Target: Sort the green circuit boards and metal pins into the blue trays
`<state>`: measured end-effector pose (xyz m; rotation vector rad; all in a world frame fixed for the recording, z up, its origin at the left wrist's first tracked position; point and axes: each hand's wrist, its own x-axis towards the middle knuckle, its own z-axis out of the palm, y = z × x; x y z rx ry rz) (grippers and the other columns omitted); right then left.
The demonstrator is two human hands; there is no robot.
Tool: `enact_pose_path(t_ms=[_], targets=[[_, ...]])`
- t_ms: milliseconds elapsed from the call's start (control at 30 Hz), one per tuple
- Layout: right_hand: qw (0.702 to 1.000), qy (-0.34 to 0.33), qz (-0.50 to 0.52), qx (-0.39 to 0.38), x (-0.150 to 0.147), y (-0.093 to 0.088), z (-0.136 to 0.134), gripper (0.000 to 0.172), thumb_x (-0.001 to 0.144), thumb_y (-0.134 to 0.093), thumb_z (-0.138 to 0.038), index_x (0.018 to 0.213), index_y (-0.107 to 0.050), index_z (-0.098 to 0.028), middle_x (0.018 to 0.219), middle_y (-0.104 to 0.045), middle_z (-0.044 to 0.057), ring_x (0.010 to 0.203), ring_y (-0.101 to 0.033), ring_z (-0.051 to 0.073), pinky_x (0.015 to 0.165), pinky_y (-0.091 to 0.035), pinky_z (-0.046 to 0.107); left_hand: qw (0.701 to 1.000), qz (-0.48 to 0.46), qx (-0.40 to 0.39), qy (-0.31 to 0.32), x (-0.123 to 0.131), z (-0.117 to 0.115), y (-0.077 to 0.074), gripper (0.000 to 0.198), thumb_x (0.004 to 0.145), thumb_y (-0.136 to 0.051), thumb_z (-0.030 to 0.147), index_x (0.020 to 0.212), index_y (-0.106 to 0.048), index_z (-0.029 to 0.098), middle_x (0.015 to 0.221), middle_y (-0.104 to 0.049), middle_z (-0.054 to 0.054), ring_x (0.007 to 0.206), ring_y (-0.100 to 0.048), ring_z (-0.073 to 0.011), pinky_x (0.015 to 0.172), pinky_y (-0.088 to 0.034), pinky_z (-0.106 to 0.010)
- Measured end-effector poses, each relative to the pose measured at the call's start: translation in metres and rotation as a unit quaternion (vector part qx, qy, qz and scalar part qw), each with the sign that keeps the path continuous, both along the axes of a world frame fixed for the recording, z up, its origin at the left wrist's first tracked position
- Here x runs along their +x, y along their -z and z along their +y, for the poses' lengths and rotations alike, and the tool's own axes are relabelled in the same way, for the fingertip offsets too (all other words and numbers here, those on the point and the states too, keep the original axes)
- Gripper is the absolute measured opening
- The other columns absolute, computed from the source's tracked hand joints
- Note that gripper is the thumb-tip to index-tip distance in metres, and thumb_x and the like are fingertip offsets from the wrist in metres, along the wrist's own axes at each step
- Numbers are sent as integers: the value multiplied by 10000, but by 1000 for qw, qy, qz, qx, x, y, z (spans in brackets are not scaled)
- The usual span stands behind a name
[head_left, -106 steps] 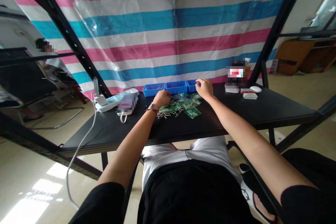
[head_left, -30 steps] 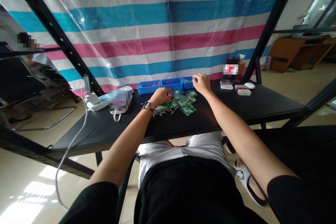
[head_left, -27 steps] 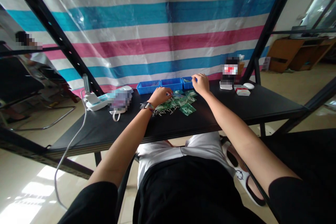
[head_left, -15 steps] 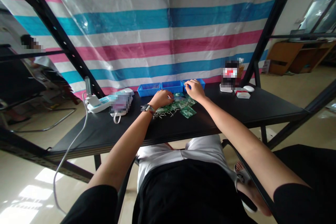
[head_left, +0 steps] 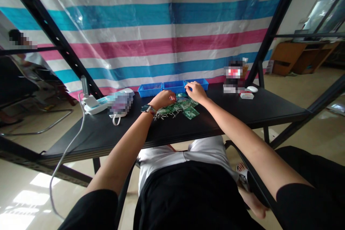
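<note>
My left hand (head_left: 163,99), a dark watch on its wrist, is curled down over the left side of a pile of green flat pieces (head_left: 191,112). Its fingers are closed, and what they hold is hidden. Thin metal pins or screws (head_left: 172,115) lie along the front of the pile. Above its back right side, by the blue bins, my right hand (head_left: 197,92) has thumb and fingers pinched together; anything between them is too small to name. The left blue bin (head_left: 151,93), middle blue bin (head_left: 174,88) and right blue bin (head_left: 204,84) stand in a row behind the pile.
On the black table (head_left: 107,140), a power strip (head_left: 94,107) with a cable and a blurred pouch lie left. At right are a blurred dark item, a small white-and-red box (head_left: 246,95) and a white mouse-shaped object (head_left: 252,89). A striped sheet (head_left: 161,43) hangs behind. A person sits far left.
The whole view has shifted slightly. Both hands keep nearly the same places, the left over the pile and the right beside the bins, with only small finger movements.
</note>
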<state>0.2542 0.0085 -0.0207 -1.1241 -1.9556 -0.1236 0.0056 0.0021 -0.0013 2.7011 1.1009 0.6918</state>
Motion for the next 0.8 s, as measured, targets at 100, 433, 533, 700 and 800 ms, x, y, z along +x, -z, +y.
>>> enact_pose_path(t_ms=[100, 433, 533, 700, 800], targets=[[1000, -3, 1, 1, -1, 0, -1, 238, 964, -583, -103, 923, -791, -212, 1023, -813, 97, 1009, -685, 298, 982, -511, 419, 1000, -3, 11, 0, 0, 0, 1, 109, 784, -649, 223, 780, -758, 219, 867, -795, -82, 798, -716, -218, 792, -542, -303], [1000, -25, 6, 10, -2, -1, -2, 220, 982, -593, -161, 952, -807, -200, 1009, -797, 117, 1035, -683, 307, 1015, -508, 451, 972, -207, 52, -101, 2, -10, -12, 45, 831, -693, 197, 859, -658, 205, 868, -732, -48, 727, -641, -171, 749, -509, -296], [995, -72, 58, -26, -8, 0, -3, 118, 943, -721, -250, 1005, -813, -208, 1038, -806, 99, 1059, -706, 295, 1063, -504, 468, 945, -311, -40, -92, 8, -12, -14, 90, 869, -693, 253, 849, -621, 202, 804, -704, -21, 692, -680, -156, 698, -520, -269], [936, -191, 252, -154, -24, 1, -7, 345, 841, -834, -482, 1065, -790, -223, 1004, -815, 79, 966, -755, 267, 908, -595, 419, 910, -388, -143, 0, 15, -17, -19, 197, 899, -728, 349, 894, -632, 177, 901, -737, -50, 742, -743, -162, 712, -578, -266], [912, -210, 297, -188, -29, 1, -11, 347, 775, -860, -534, 911, -761, -231, 878, -790, 56, 820, -738, 253, 790, -617, 401, 904, -397, -157, 4, 15, -19, -19, 280, 882, -780, 420, 895, -642, 177, 879, -731, -44, 757, -741, -169, 719, -593, -273]])
